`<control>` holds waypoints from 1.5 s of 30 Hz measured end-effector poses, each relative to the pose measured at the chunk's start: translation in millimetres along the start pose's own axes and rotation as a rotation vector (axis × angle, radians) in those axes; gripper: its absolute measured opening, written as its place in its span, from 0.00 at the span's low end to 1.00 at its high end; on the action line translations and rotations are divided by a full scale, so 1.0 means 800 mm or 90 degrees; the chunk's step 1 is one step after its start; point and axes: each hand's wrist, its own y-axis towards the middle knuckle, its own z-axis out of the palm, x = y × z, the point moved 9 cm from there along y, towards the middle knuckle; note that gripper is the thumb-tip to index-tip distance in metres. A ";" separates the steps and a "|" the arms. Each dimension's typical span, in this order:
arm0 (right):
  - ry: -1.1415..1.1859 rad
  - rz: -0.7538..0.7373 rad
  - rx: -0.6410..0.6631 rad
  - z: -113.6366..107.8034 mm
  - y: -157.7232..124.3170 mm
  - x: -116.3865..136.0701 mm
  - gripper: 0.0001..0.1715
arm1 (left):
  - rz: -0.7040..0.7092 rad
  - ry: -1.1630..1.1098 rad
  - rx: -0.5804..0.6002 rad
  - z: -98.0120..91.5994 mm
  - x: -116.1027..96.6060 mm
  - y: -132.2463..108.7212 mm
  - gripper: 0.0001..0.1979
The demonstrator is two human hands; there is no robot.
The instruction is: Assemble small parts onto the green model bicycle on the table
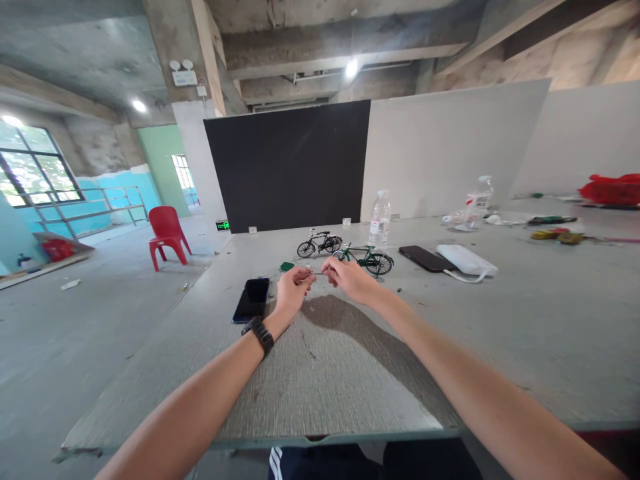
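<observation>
Grey table [500, 320]: L hand [293, 291] & R hand [351, 278] both pinched on small metal part [313, 271].

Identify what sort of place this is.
Probably an unfinished building floor used as a makeshift workshop: bare concrete ceiling beams, a rough grey table with model bicycles, plain partition boards.

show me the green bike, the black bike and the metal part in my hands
green bike [367, 255]: head view, on its frame
black bike [320, 243]: head view, on its frame
metal part [315, 272]: head view, on its bare middle
</observation>
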 end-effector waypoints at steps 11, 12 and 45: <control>0.022 -0.059 -0.045 0.000 0.004 -0.002 0.03 | 0.004 0.033 0.016 0.003 0.001 0.000 0.11; 0.028 -0.060 -0.046 -0.001 0.004 -0.003 0.03 | 0.005 0.038 0.018 0.003 0.001 0.000 0.12; 0.002 -0.054 -0.035 -0.009 0.004 0.002 0.07 | 0.002 0.059 0.041 0.008 -0.001 -0.002 0.07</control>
